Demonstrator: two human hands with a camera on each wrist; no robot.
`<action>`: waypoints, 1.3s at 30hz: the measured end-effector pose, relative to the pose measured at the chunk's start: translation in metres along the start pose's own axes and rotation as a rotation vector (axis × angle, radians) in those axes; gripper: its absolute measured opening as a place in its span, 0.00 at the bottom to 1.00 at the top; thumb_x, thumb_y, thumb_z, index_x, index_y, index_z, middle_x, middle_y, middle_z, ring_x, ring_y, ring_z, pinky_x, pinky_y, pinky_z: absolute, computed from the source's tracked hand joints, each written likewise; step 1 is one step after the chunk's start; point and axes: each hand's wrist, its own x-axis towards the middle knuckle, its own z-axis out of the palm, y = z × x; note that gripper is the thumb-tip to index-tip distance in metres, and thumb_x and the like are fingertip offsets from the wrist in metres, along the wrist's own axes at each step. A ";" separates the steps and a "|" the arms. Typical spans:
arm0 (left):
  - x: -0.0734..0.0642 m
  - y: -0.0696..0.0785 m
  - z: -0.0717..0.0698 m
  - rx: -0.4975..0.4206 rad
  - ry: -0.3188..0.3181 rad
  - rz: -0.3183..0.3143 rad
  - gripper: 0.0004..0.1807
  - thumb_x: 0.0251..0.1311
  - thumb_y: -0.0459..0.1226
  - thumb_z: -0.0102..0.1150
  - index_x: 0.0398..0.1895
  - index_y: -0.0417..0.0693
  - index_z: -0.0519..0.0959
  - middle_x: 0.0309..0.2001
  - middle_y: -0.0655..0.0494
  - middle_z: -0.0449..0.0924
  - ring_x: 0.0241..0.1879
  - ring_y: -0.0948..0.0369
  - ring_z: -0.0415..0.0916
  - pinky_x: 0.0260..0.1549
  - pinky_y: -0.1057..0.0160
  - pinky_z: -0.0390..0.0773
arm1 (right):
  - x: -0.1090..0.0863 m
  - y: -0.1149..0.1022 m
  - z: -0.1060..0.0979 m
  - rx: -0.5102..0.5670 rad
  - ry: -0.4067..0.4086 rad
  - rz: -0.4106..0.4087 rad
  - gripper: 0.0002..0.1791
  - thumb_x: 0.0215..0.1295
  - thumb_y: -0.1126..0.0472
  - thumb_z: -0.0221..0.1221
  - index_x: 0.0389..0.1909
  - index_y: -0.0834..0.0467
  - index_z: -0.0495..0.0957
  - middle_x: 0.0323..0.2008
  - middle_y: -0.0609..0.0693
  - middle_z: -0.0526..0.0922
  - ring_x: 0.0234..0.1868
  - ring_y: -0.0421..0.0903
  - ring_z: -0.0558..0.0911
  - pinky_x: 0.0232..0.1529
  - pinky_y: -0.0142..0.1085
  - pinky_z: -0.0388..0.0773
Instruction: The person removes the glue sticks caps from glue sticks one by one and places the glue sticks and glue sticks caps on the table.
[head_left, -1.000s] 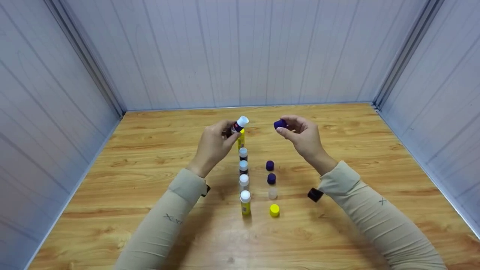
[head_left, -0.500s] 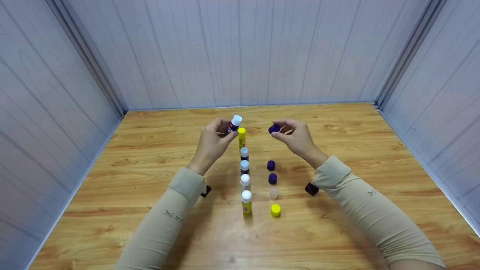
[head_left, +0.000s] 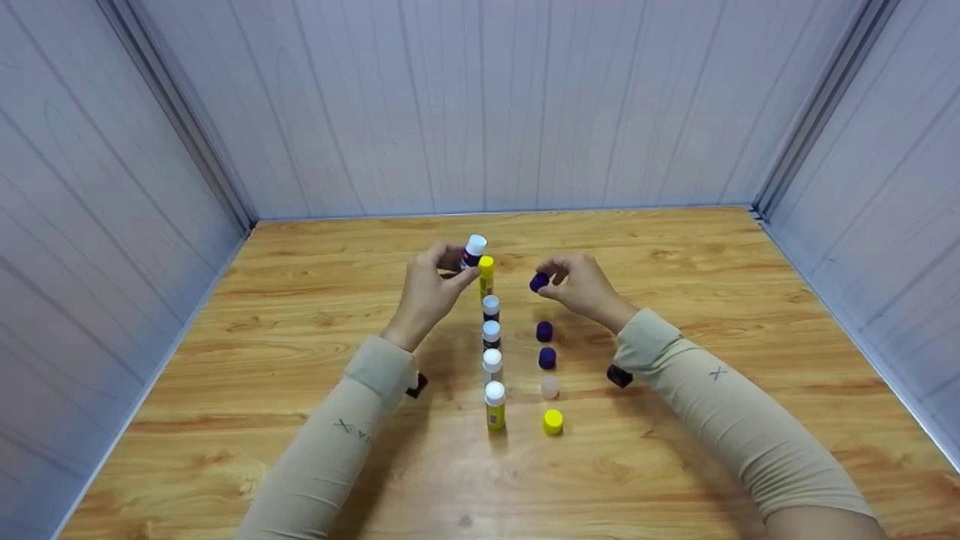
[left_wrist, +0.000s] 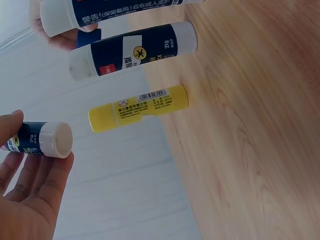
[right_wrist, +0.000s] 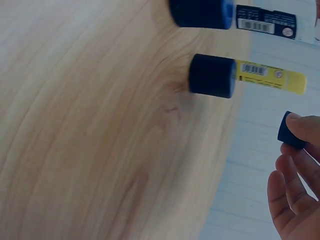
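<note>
My left hand [head_left: 431,289] holds a dark blue glue stick [left_wrist: 30,137] above the table, its white end uncovered and tilted up. Thumb and fingers of my right hand [head_left: 585,289] pinch a dark blue cap [right_wrist: 289,131], held over the table to the right of the sticks. Right by the left hand stands a yellow glue stick [left_wrist: 140,107] with its yellow cap on. In front of it, uncapped sticks line up toward me: two dark blue ones [head_left: 491,334], a white one [head_left: 492,364] and a yellow one [head_left: 495,405].
Beside the row, loose caps stand on the wooden table [head_left: 300,420]: two dark blue caps [head_left: 547,358], a translucent cap [head_left: 550,387] and a yellow cap [head_left: 553,422]. Pale panels [head_left: 480,112] wall the table at the back and both sides.
My right hand, with the blue cap, has moved left and down toward the table. The left hand has shifted only slightly, still holding the glue stick.
</note>
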 end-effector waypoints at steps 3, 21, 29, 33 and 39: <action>-0.001 -0.002 0.002 -0.002 -0.008 -0.023 0.14 0.71 0.32 0.71 0.56 0.38 0.84 0.49 0.44 0.88 0.49 0.51 0.85 0.56 0.51 0.89 | 0.000 0.005 0.002 -0.047 -0.047 0.016 0.16 0.68 0.71 0.70 0.55 0.67 0.87 0.49 0.62 0.90 0.46 0.55 0.86 0.45 0.40 0.83; -0.001 -0.019 0.010 -0.061 -0.070 -0.115 0.14 0.70 0.30 0.71 0.56 0.36 0.85 0.49 0.42 0.89 0.49 0.51 0.87 0.48 0.57 0.91 | -0.004 0.016 0.012 -0.214 -0.220 0.078 0.14 0.65 0.71 0.69 0.51 0.62 0.89 0.44 0.56 0.91 0.43 0.52 0.87 0.45 0.45 0.86; 0.001 -0.029 0.012 -0.101 -0.097 -0.181 0.15 0.69 0.28 0.72 0.57 0.35 0.85 0.50 0.41 0.89 0.49 0.50 0.87 0.51 0.52 0.91 | -0.005 0.017 0.014 -0.225 -0.229 0.058 0.15 0.64 0.71 0.69 0.51 0.62 0.90 0.45 0.56 0.91 0.42 0.51 0.87 0.45 0.45 0.86; 0.003 -0.034 0.013 -0.062 -0.120 -0.189 0.13 0.68 0.28 0.72 0.55 0.38 0.87 0.50 0.44 0.90 0.51 0.52 0.87 0.53 0.56 0.89 | -0.004 0.018 0.013 -0.226 -0.227 0.050 0.14 0.63 0.71 0.69 0.49 0.62 0.90 0.44 0.57 0.91 0.41 0.50 0.86 0.43 0.44 0.85; 0.005 -0.039 0.016 -0.064 -0.172 -0.236 0.10 0.68 0.28 0.72 0.51 0.40 0.87 0.49 0.46 0.90 0.52 0.53 0.87 0.59 0.55 0.87 | -0.004 0.018 0.013 -0.232 -0.228 0.066 0.14 0.63 0.71 0.69 0.50 0.62 0.90 0.43 0.57 0.92 0.42 0.51 0.87 0.45 0.45 0.85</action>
